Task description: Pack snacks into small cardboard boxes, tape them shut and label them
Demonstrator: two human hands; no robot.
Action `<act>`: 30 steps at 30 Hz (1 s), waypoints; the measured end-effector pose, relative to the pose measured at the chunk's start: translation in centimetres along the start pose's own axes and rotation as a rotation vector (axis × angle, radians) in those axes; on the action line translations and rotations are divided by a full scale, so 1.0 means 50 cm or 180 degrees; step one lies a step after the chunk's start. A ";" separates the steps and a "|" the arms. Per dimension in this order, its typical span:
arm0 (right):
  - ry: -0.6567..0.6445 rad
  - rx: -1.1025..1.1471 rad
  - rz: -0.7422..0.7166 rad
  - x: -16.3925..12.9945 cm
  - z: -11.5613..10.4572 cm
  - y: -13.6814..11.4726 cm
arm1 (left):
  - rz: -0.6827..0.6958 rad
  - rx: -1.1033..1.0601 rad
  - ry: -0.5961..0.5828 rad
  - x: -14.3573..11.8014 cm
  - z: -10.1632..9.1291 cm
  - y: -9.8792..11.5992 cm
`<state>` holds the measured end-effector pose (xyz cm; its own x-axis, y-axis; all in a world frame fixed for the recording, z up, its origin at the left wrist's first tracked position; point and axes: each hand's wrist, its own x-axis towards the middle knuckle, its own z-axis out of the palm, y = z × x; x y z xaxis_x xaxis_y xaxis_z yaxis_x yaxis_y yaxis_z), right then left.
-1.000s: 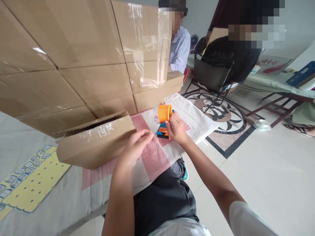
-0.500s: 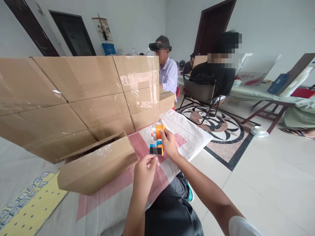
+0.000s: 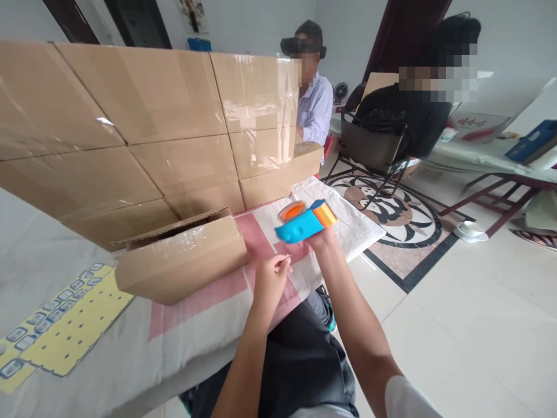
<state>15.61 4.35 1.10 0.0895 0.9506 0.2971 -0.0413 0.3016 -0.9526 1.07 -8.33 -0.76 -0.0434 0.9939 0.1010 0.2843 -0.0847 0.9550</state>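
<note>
My right hand (image 3: 323,239) grips a blue and orange tape dispenser (image 3: 300,225), tilted and a little blurred, above the table; the dispenser hides most of the fingers. An orange ring, the roll's core, shows on its far side. Closer to me, my left hand (image 3: 273,274) is closed in a pinch, apart from the dispenser. A tiny pale glint shows at its fingertips, too small to make out. Left of both hands lies a cardboard box (image 3: 187,261) with its top flap slightly raised and shiny tape on its side.
Stacked, taped cartons (image 3: 174,128) form a wall behind the box. A yellow patterned sheet (image 3: 65,325) lies at the left on the red and white tablecloth (image 3: 209,305). Across from me sits a person in a light shirt (image 3: 315,110); another sits on a chair (image 3: 369,136) at right.
My right hand has turned the tape dispenser, so its blue side now faces me. My left hand stays pinched, now farther from the dispenser. The whole view has tipped downward.
</note>
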 end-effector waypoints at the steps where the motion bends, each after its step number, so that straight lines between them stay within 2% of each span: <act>1: 0.0198 0.0145 -0.0062 0.017 -0.006 -0.001 | -0.0036 -0.0007 0.0011 -0.002 -0.005 -0.006; 3: 0.0696 0.0168 -0.0175 0.046 -0.011 0.008 | -0.0085 -0.0092 0.0043 -0.005 -0.018 -0.017; 4: 0.0800 -0.0045 -0.0212 0.056 -0.010 0.019 | -0.0088 -0.0140 0.0091 -0.005 -0.025 -0.020; 7: 0.0437 -0.0915 -0.0129 0.067 0.002 0.059 | -0.0084 -0.0282 0.0296 0.003 -0.043 -0.023; 9: 0.0167 -0.1160 0.0014 0.055 0.006 0.073 | -0.0075 -0.0304 0.0390 0.009 -0.051 -0.019; 12: 0.0267 -0.1302 -0.0231 0.010 -0.001 0.053 | -0.0051 -0.0305 0.0485 0.009 -0.061 -0.004; 14: -0.0058 -0.1288 -0.0638 -0.035 -0.006 0.015 | 0.0036 -0.0317 0.0570 0.001 -0.071 0.010; 16: -0.0826 -0.1052 -0.0864 -0.078 -0.002 -0.032 | 0.0187 -0.0262 0.0647 -0.013 -0.085 0.026; 18: -0.1448 -0.0799 -0.0934 -0.106 0.016 -0.081 | 0.0365 -0.0086 0.0697 -0.028 -0.101 0.040; 21: -0.1987 -0.0796 -0.1149 -0.116 0.057 -0.137 | 0.0550 0.0383 0.0810 -0.048 -0.120 0.052; 25: -0.2418 -0.1349 -0.1799 -0.108 0.112 -0.157 | 0.0585 0.0632 0.1310 -0.059 -0.132 0.046; 28: -0.2523 -0.1590 -0.2368 -0.097 0.148 -0.152 | 0.0311 -0.0006 0.1467 -0.065 -0.143 0.038; 30: -0.2438 -0.1502 -0.2449 -0.081 0.175 -0.155 | 0.0030 -0.0450 0.1626 -0.073 -0.162 0.035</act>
<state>6.88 -1.18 7.86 -0.6960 0.3752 0.6123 0.1486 0.9095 -0.3883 -6.02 -12.69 2.81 -0.5125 0.8353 0.1991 0.1566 -0.1371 0.9781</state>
